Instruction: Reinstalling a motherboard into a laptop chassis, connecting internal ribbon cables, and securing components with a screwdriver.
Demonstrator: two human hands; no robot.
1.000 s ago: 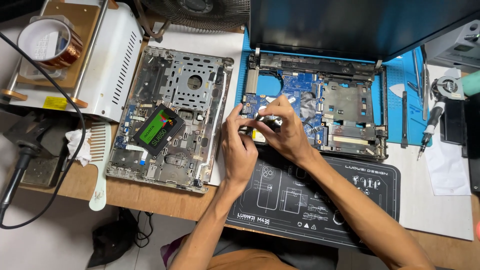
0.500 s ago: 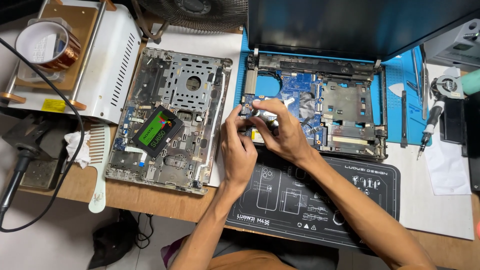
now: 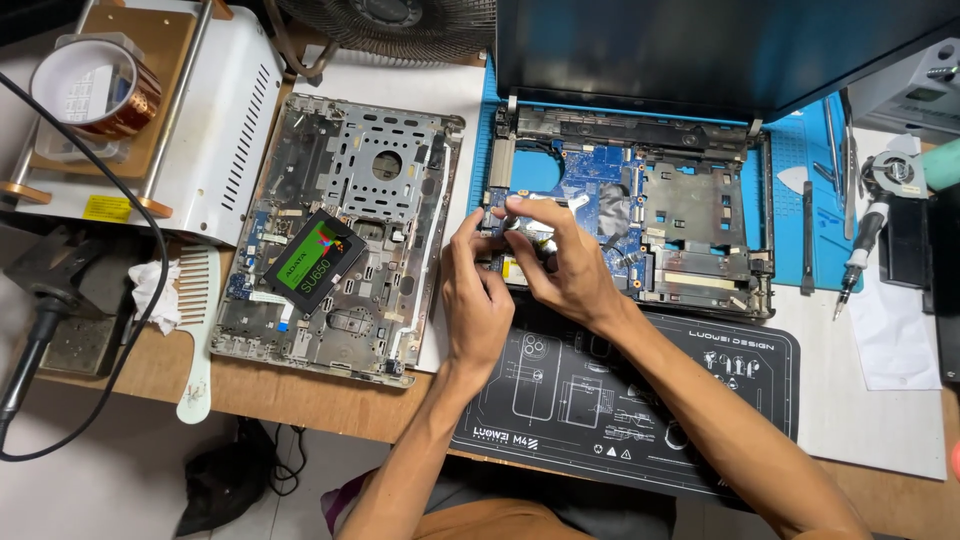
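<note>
Crowded table (image 3: 330,405): pinch small silver part (image 3: 530,238) lightly, left hand (image 3: 478,300) bracing, right hand (image 3: 565,265) steady over blue board (image 3: 590,180).

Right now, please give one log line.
left hand: on small part | right hand: pinching small part | over laptop base

Drive (image 3: 315,262) on removed cover (image 3: 400,150); opened laptop (image 3: 690,210) right of it.
</note>
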